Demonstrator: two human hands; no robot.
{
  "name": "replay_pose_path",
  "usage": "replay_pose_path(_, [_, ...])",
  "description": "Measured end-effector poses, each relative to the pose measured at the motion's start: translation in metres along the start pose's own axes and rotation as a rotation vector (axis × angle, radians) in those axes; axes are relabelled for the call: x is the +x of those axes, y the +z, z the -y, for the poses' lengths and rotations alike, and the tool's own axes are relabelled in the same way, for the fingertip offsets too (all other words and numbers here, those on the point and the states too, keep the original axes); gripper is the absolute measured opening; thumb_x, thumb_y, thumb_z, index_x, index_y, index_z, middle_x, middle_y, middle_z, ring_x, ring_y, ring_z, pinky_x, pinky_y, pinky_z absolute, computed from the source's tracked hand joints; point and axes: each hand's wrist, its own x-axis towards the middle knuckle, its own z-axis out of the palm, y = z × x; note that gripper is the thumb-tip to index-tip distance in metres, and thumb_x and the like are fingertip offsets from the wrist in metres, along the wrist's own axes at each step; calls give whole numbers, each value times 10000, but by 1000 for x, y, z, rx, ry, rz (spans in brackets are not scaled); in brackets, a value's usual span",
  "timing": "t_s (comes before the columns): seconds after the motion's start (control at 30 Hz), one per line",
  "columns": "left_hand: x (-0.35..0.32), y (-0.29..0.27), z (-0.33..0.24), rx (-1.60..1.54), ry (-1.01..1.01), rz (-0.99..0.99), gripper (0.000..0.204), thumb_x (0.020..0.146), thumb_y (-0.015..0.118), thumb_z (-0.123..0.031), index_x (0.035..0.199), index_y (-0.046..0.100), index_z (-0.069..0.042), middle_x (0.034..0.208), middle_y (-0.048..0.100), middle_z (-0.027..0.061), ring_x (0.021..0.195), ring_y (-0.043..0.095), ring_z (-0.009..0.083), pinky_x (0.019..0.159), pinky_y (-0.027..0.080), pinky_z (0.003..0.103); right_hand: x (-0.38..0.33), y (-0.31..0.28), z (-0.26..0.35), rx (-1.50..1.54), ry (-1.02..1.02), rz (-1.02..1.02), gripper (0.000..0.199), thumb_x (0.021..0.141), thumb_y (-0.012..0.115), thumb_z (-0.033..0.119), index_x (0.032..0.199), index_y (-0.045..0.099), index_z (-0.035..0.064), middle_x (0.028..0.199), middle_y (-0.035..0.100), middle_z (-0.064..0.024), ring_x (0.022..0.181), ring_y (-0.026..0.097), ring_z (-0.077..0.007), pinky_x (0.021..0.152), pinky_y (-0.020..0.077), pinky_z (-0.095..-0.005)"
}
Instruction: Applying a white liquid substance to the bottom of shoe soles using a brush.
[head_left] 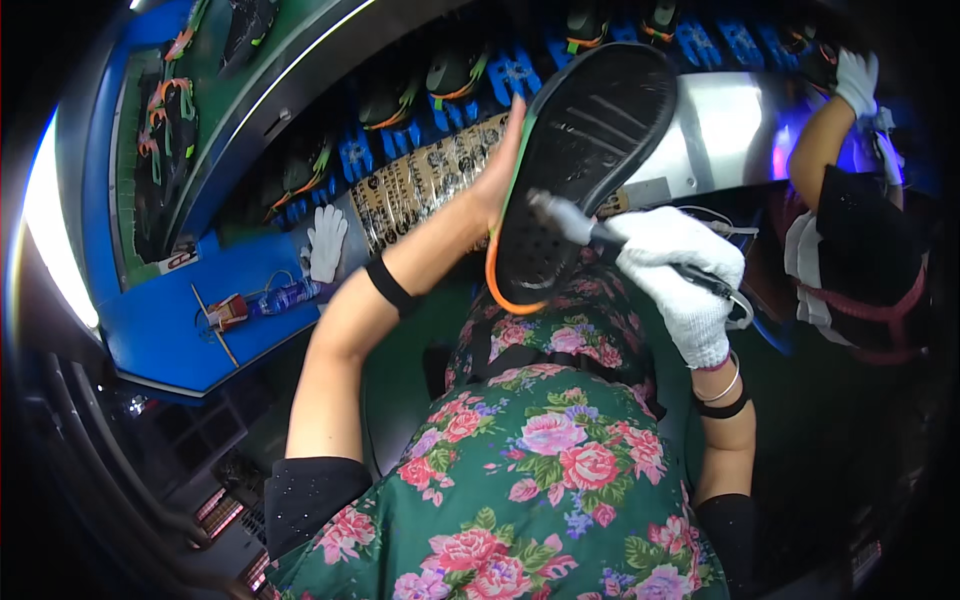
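Note:
A black shoe sole (590,140) is held up tilted in front of me, with grooves and small holes on its face and an orange and green edge. My bare left hand (500,178) grips it along its left edge; most of the fingers are hidden behind it. My right hand (680,265), in a white knitted glove, is closed around the dark handle of a brush (565,217) with a thin tube or cord at its rear end. The brush's pale head is over the lower half of the sole, blurred; whether it touches I cannot tell.
Behind the sole runs a line of dark shoe uppers (455,78) on blue holders. A blue side table (165,335) at the left bears a white glove (326,243) and a blue bottle (285,297). A co-worker (865,240) works at the right. Printed brown tape (425,185) covers the ledge.

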Motion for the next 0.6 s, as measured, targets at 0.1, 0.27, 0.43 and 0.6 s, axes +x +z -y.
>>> replay_pose_path(0.1, [-13, -20, 21, -59, 64, 60, 703, 1088, 334, -577, 1406, 552, 11, 1225, 699, 207, 1040, 725, 404, 908, 621, 530, 10, 10, 0, -99, 9, -163, 183, 824, 767, -57, 995, 783, 7, 1047, 781, -146, 939, 754, -241, 847, 591, -345])
replay_pose_path(0.27, [-33, -24, 56, 132, 285, -186, 487, 1129, 378, -318, 1476, 493, 4, 1493, 543, 187, 1365, 549, 308, 1220, 381, 487, 14, 8, 5, -307, -196, -6, 187, 801, 777, -27, 979, 789, 31, 1048, 785, -134, 927, 750, -265, 837, 588, -353])
replay_pose_path(0.43, [-60, -22, 68, 571, 155, -253, 412, 1103, 497, -271, 1421, 548, -13, 1358, 634, 186, 1185, 663, 338, 956, 610, 503, 5, 13, 5, -314, -149, -38, 189, 791, 783, -26, 974, 790, 24, 1029, 787, -142, 923, 750, -254, 832, 587, -356])
replay_pose_path(0.6, [-64, -3, 74, 23, 282, -284, 494, 1124, 425, -349, 1486, 493, -20, 1423, 593, 220, 1230, 653, 359, 1042, 576, 501, -2, 15, 14, -364, -190, -82, 215, 782, 794, -39, 985, 789, 30, 1042, 787, -147, 923, 747, -262, 826, 588, -362])
